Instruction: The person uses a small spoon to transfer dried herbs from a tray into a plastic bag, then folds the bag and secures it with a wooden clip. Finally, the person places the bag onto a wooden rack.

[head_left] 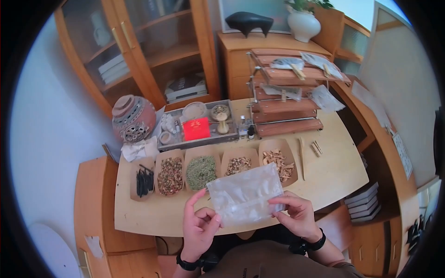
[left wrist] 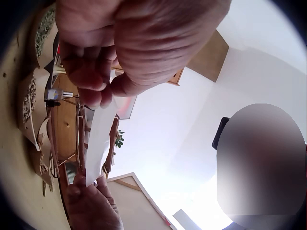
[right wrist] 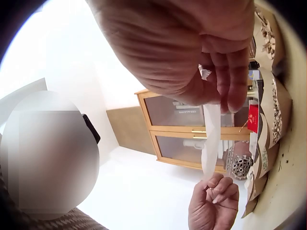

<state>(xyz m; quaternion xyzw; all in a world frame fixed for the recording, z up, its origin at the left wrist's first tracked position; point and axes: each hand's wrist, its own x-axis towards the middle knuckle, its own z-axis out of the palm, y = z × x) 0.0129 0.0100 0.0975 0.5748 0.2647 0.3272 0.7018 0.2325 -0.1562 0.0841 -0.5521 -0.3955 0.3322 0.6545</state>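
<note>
A flat, translucent pouch (head_left: 245, 194) is held up over the table's near edge, between both hands. My left hand (head_left: 199, 227) pinches its left lower edge between thumb and fingers, the index finger pointing up and away. On the opposite side my right hand (head_left: 296, 215) grips the pouch with thumb and fingertips. Seen from the left wrist, the pouch (left wrist: 100, 139) appears nearly edge-on as a thin white strip. The right wrist view likewise shows both hands joined by that strip. Just beyond it, the paper tray of pale wood-like slices (head_left: 279, 162) is partly covered.
Paper trays of green dried leaves (head_left: 201, 172), mixed dried pieces (head_left: 170, 176) and dark pods (head_left: 144, 180) stand in a row. Behind sit a wooden tray with a red packet (head_left: 196, 129), a clay pot (head_left: 134, 118) and a tiered rack (head_left: 287, 106) bearing bags. A thin stick (head_left: 302, 160) lies at right.
</note>
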